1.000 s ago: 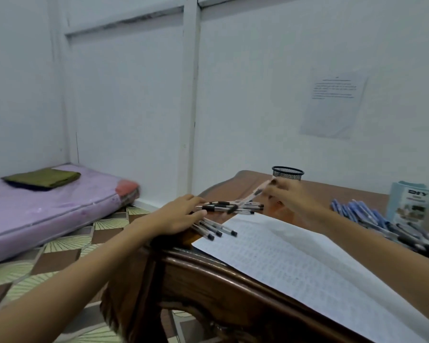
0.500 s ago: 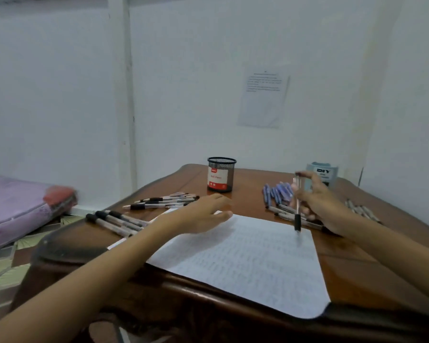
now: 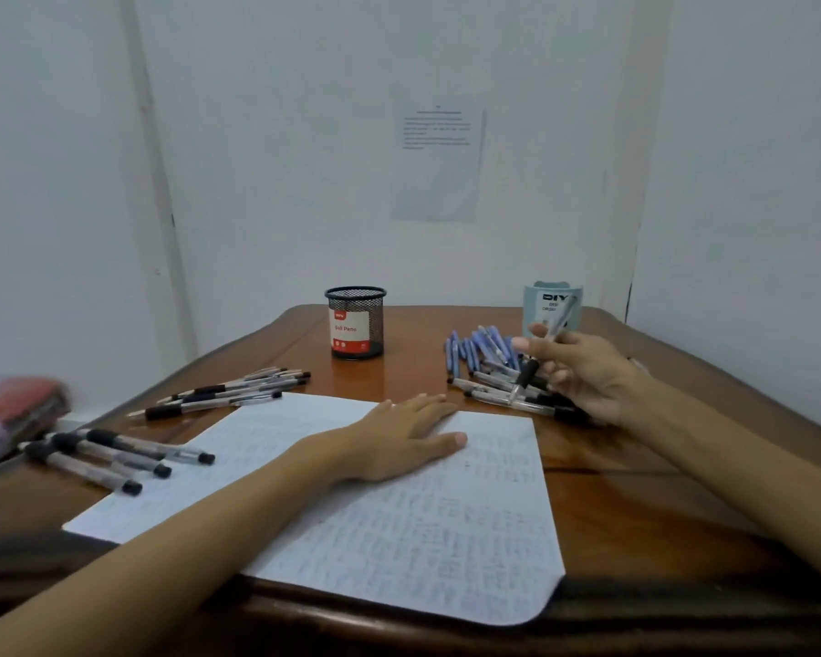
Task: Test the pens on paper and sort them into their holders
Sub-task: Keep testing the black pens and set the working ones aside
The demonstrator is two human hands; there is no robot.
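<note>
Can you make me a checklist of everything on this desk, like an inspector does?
Surface: glossy brown wooden table; a handwritten paper reaches its near edge.
Job's things: black mesh holder and pale blue holder at the back; no pens stick out of the mesh one. Blue pens heaped on the right; black-grip pens in groups on the left.
Clutter: nothing seen.
Hands: left hand flat on the paper; right hand pinches a pen, tip down, above the heap.
Cables: nothing seen.
Surroundings: white walls, a printed sheet on the wall, a mattress at the left.
</note>
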